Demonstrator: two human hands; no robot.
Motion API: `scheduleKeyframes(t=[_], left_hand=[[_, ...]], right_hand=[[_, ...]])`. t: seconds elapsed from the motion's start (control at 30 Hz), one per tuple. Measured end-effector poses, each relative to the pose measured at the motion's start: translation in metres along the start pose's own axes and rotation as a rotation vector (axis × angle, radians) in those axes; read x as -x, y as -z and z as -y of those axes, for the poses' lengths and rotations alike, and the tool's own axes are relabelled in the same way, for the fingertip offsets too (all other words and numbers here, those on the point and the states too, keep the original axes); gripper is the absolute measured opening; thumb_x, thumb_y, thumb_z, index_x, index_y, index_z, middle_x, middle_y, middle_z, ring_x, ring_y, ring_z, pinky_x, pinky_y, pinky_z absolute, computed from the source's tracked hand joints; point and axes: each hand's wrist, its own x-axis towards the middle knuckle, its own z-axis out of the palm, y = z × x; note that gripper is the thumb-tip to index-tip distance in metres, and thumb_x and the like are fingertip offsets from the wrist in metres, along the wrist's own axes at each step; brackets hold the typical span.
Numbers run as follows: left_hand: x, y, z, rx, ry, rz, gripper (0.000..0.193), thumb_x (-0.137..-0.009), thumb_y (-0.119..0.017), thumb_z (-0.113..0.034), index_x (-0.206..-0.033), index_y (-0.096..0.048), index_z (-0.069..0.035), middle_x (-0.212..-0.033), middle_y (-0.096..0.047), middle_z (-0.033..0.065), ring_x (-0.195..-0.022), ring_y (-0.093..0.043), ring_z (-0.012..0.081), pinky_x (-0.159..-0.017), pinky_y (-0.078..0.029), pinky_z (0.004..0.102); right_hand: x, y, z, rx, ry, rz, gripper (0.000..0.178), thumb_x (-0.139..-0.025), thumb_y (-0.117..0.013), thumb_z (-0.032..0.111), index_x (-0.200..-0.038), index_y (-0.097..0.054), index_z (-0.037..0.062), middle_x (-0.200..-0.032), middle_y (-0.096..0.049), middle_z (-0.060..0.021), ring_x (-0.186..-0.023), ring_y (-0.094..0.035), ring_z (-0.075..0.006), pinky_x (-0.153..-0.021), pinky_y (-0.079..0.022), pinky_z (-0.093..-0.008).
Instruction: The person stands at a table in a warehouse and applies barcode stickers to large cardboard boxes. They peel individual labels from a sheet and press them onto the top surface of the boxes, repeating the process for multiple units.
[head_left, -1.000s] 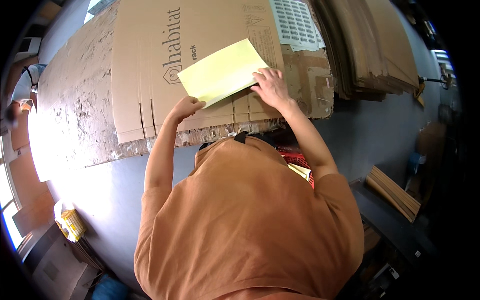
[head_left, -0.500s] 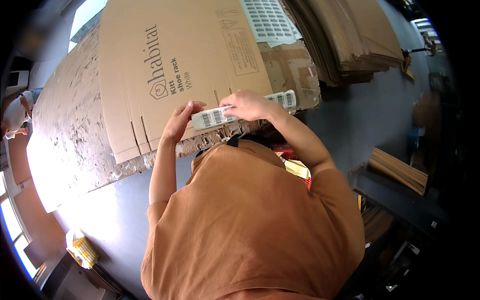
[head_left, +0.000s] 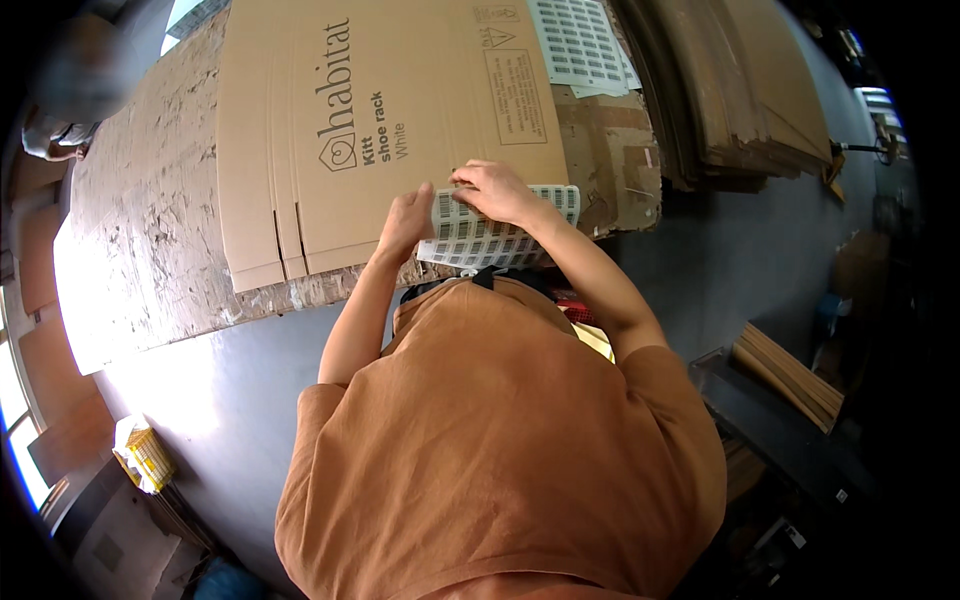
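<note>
A white sheet of barcode labels (head_left: 490, 232) lies spread along the near edge of a flat brown cardboard carton (head_left: 300, 215), its lower part hanging over the edge toward me. My left hand (head_left: 404, 224) is closed on the sheet's left end, thumb pointing up. Over the sheet's upper edge is my right hand (head_left: 490, 190), with its fingers bent and drawn together. Whatever is between those fingertips is too small to make out. Printed lettering and a house-shaped mark cover the carton's upper face.
More label sheets (head_left: 577, 45) lie at the table's far right. Beside them rises a stack of folded cardboard (head_left: 745, 90). The worn tabletop (head_left: 150, 200) reaches out to the left, where another person's hand (head_left: 65, 150) shows. A yellow basket (head_left: 145, 455) stands at lower left, cardboard strips (head_left: 785, 375) at right.
The label sheet, folded into a narrow strip before, is now opened out. My right hand has shifted to its upper edge, and my left hand has moved right onto its left end.
</note>
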Motion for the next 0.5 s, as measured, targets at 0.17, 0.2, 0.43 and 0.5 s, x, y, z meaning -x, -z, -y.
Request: scheduleKeyframes(t=[0.17,0.2,0.43,0.5], left_hand=[[0.001,-0.003,-0.015,-0.037,0.031,-0.103,0.054,-0.103,-0.046,-0.043,-0.096,-0.065,0.007,-0.084,-0.065,0.0084,-0.078,-0.054,0.0120,-0.073,-0.046,0.0305],[0.001,-0.003,-0.016,-0.025,0.037,-0.124,0.054,-0.103,-0.046,-0.043,-0.095,-0.065,0.006,-0.082,-0.065,0.0087,-0.077,-0.054,0.0121,-0.072,-0.046,0.0308],[-0.060,0.002,0.049,-0.109,0.064,-0.181,0.051,-0.098,-0.042,-0.034,-0.093,-0.063,0.012,-0.088,-0.064,0.0304,-0.085,-0.063,0.0402,-0.079,-0.047,0.0446],[-0.079,0.006,0.073,-0.145,0.026,-0.152,0.053,-0.099,-0.039,-0.036,-0.095,-0.062,0.012,-0.097,-0.064,0.0327,-0.093,-0.062,0.0445,-0.084,-0.047,0.0465]], right_hand=[[-0.011,-0.012,0.007,0.152,0.090,-0.063,0.009,-0.081,-0.072,0.014,-0.086,-0.069,0.0066,-0.084,-0.066,-0.0061,-0.083,-0.064,-0.0255,-0.074,-0.049,-0.0372],[-0.010,-0.013,0.010,0.239,0.149,-0.112,0.008,-0.081,-0.072,0.014,-0.085,-0.069,0.0075,-0.082,-0.065,-0.0053,-0.082,-0.064,-0.0240,-0.073,-0.048,-0.0360],[-0.016,-0.020,0.004,0.499,0.326,-0.126,0.004,-0.076,-0.062,0.011,-0.078,-0.066,0.0104,-0.075,-0.062,-0.0017,-0.077,-0.061,-0.0181,-0.071,-0.044,-0.0314],[-0.020,-0.020,0.000,0.480,0.367,-0.130,0.005,-0.078,-0.062,0.012,-0.074,-0.064,0.0111,-0.071,-0.059,-0.0020,-0.075,-0.061,-0.0184,-0.071,-0.044,-0.0314]])
